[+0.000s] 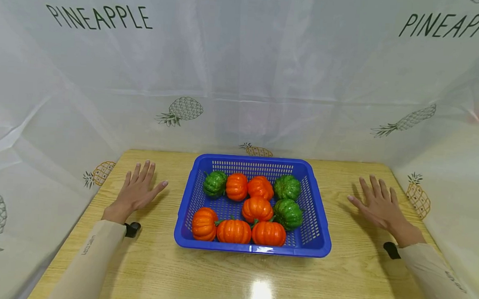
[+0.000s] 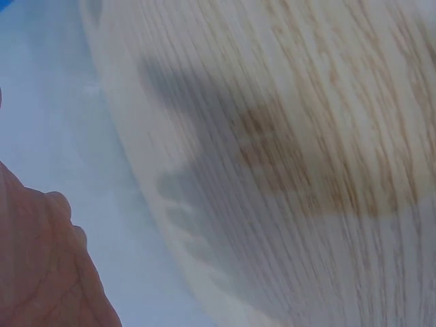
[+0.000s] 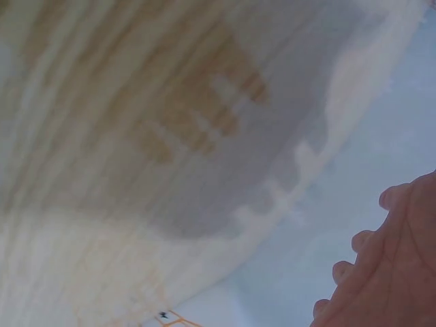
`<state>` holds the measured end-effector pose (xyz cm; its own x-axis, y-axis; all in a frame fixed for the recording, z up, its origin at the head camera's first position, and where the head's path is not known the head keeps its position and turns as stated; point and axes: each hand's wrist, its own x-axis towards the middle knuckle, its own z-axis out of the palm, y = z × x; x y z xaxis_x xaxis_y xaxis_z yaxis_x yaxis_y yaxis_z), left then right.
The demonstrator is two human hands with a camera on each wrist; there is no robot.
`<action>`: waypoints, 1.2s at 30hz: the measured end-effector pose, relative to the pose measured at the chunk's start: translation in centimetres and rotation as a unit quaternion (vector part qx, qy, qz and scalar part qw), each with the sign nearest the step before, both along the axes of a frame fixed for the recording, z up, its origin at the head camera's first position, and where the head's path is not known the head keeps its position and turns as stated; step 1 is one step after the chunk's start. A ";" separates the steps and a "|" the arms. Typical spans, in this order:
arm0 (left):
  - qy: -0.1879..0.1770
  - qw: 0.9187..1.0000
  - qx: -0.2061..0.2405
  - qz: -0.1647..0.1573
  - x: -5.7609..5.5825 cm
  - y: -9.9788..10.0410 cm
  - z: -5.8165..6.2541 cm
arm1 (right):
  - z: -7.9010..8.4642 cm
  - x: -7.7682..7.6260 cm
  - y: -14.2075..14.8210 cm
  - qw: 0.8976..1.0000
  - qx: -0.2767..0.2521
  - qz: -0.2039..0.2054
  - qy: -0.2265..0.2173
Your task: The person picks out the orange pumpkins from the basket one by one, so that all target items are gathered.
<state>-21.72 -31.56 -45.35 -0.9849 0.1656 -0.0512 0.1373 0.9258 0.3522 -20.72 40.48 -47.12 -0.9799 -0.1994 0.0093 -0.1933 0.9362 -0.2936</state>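
Note:
A blue plastic basket (image 1: pixel 251 249) with slotted walls sits mid-table. In it lie several glossy orange pumpkins (image 1: pixel 234 232) and three green ones (image 1: pixel 288 214), small and ribbed. To the basket's left, my left hand (image 1: pixel 136 191) is spread palm down with its fingers straight, holding nothing. On the other side my right hand (image 1: pixel 379 207) is spread the same way, also holding nothing, apart from the basket. Each wrist view has part of a palm at its edge, the left palm (image 2: pixel 44 266) and the right palm (image 3: pixel 392 266), with a hand's shadow on the wood.
The wooden table (image 1: pixel 215 280) carries the basket and has a bright glare spot near its front. A pale sheet (image 1: pixel 264 78) printed with pineapples hangs behind it and along both sides. Dark straps (image 1: pixel 132 229) with small devices sit at the wrists.

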 end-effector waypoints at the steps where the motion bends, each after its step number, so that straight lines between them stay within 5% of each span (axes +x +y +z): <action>1: -0.002 1.000 -0.001 -0.001 0.0 0.0 0.0 | 0.1 0.0 -0.1 1.000 0.001 0.003 0.005; 23: 0.004 0.999 0.017 -0.027 0.5 2.2 2.0 | 6.1 0.7 -6.1 0.990 0.036 0.099 0.095; 36: 0.006 0.998 0.022 -0.054 1.2 4.8 3.8 | 9.3 0.8 -11.8 0.965 0.069 0.200 0.156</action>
